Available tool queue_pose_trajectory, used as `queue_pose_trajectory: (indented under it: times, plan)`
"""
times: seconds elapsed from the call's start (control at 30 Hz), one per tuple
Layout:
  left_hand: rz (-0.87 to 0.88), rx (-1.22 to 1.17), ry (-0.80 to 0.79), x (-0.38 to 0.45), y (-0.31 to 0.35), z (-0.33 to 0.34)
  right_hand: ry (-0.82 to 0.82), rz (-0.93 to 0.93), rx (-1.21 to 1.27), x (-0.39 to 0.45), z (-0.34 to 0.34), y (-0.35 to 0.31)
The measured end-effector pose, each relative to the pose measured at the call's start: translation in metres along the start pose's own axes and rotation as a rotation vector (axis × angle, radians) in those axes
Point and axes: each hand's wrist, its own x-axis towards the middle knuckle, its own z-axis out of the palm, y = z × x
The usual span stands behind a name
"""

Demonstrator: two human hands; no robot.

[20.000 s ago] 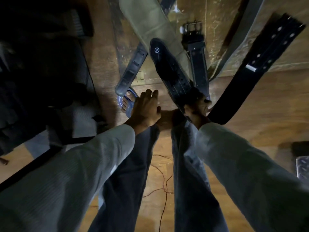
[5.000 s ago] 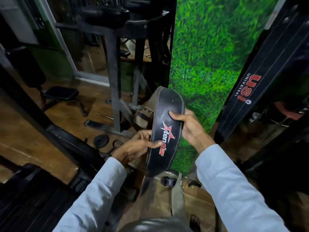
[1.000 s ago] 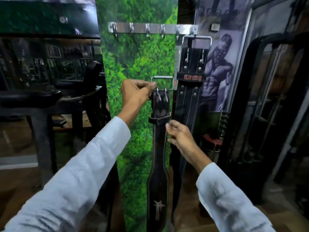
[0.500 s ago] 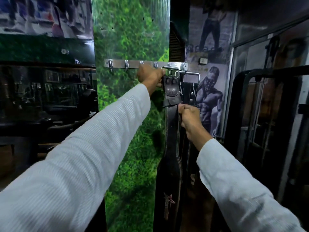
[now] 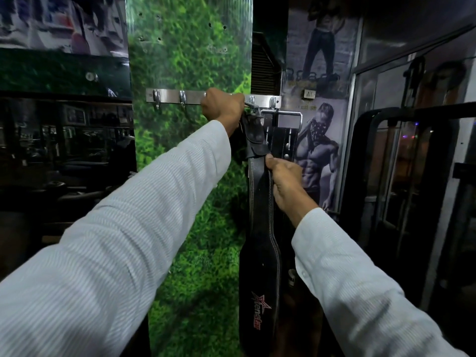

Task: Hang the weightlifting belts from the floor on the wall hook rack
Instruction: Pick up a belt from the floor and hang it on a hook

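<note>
A steel hook rack [image 5: 170, 96] runs across the green grass-print wall panel. My left hand [image 5: 222, 106] grips the buckle end of a black belt [image 5: 260, 253] with a red star logo, holding it up against the rack's hooks. My right hand [image 5: 284, 181] is closed on the same belt's strap a little below the buckle. The belt hangs straight down. Behind it, a second black belt [image 5: 282, 136] hangs by its square metal buckle from the hook at the rack's right end. Whether the held buckle sits on a hook is hidden by my left hand.
Two bare hooks [image 5: 182, 99] show on the rack left of my left hand. A poster of a muscular figure [image 5: 318, 153] is on the wall to the right. Dark gym machine frames [image 5: 412, 176] stand at right, and dark equipment at left [image 5: 64, 150].
Over the last second both hands raised the belt from chest height up to the rack. Since half a second ago the hands have barely moved; the buckle stays at the hooks.
</note>
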Motion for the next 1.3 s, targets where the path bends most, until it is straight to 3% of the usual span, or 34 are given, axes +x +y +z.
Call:
queue_pose_trajectory:
  times: [0.23, 0.47, 0.57, 0.77, 0.87, 1.03, 1.17, 1.3]
  plan:
    - [0.063, 0.047, -0.01, -0.007, -0.018, 0.005, -0.032, 0.069, 0.006, -0.003, 0.0, 0.019]
    - [-0.051, -0.22, -0.382, -0.023, -0.079, 0.005, -0.186, 0.116, -0.093, -0.017, -0.025, 0.048]
    - [-0.073, -0.172, -0.561, -0.046, -0.1, -0.003, -0.244, 0.129, -0.128, -0.024, -0.036, 0.059]
    - [-0.05, -0.094, -0.726, -0.078, -0.15, -0.029, -0.354, 0.174, -0.21, -0.047, -0.055, 0.086]
    - [-0.105, -0.135, -0.735, -0.106, -0.175, -0.041, -0.355, 0.197, -0.235, -0.059, -0.066, 0.101]
    - [-0.131, -0.251, -0.581, -0.15, -0.219, -0.053, -0.352, 0.209, -0.293, -0.08, -0.086, 0.137]
    - [-0.233, -0.196, -0.692, -0.191, -0.268, -0.053, -0.282, 0.257, -0.287, -0.102, -0.097, 0.153]
    - [-0.261, -0.18, -0.648, -0.221, -0.299, -0.062, -0.219, 0.233, -0.235, -0.114, -0.106, 0.16]
